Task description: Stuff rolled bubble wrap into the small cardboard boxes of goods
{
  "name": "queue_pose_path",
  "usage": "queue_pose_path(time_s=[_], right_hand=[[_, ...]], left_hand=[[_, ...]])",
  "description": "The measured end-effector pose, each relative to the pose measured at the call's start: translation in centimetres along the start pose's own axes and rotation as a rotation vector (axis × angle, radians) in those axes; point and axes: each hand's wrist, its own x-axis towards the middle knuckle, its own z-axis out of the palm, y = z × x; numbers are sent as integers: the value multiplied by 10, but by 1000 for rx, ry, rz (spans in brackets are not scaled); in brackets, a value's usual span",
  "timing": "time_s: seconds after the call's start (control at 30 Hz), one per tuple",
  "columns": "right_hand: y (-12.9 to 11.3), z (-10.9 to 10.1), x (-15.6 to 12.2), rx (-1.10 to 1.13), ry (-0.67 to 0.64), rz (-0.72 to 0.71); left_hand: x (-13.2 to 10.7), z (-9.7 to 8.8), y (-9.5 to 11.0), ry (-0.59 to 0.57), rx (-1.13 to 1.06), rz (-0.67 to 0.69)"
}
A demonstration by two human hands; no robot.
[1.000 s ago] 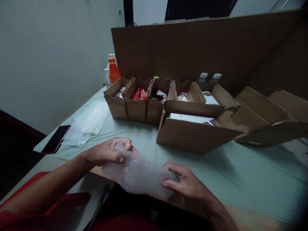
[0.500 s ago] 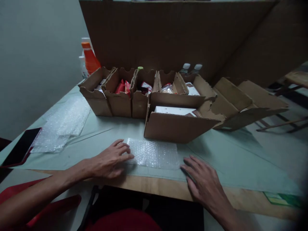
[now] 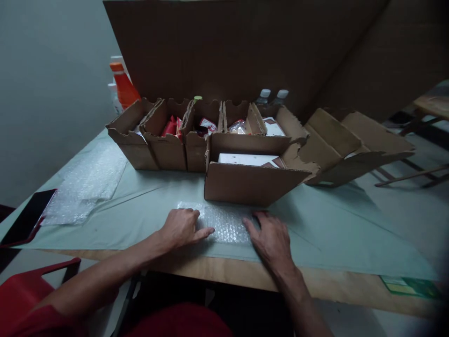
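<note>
Both hands lie flat, fingers spread, gripping nothing: the left hand (image 3: 183, 228) presses the left edge of a small bubble wrap sheet (image 3: 224, 223), the right hand (image 3: 270, 236) its right edge, low in the frame's centre. The sheet lies on a pale green table cover (image 3: 336, 229), just before an open cardboard box (image 3: 250, 185). Grey wall fills the upper left.

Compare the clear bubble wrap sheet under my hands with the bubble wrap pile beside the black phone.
The clear bubble wrap sheet is one flat piece, pressed by left hand and right hand; the bubble wrap pile is larger, layered, untouched. Both lie on the green cloth.
</note>
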Motion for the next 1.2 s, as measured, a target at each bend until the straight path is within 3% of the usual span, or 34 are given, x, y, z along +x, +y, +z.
queue_pose_path(time_s=[0.17,0.47,0.63,0.73,0.83,0.97,1.07,1.13,1.2], right_hand=[[-9,11,-6,-121,70,13],[-19,16,-4,96,85,69],[-4,-12,-14,444,114,169],[15,-32,-20,495,163,249],[32,-35,-24,416,187,294],[47,-15,-33,254,172,316],[58,-6,-41,164,223,263],[63,-8,-43,117,300,230],[61,-15,-42,112,358,192]], left_hand=[[13,4,6,-35,-17,-134],[8,-8,-12,31,-261,-193],[-23,-34,-39,80,-635,-217],[-39,-39,-54,94,-839,-268],[-42,-28,-61,97,-652,-301],[-43,-9,-68,119,-281,-319],[-48,-7,-73,107,-40,-326],[-51,-9,-74,171,29,-310],[-51,-10,-68,285,30,-209]])
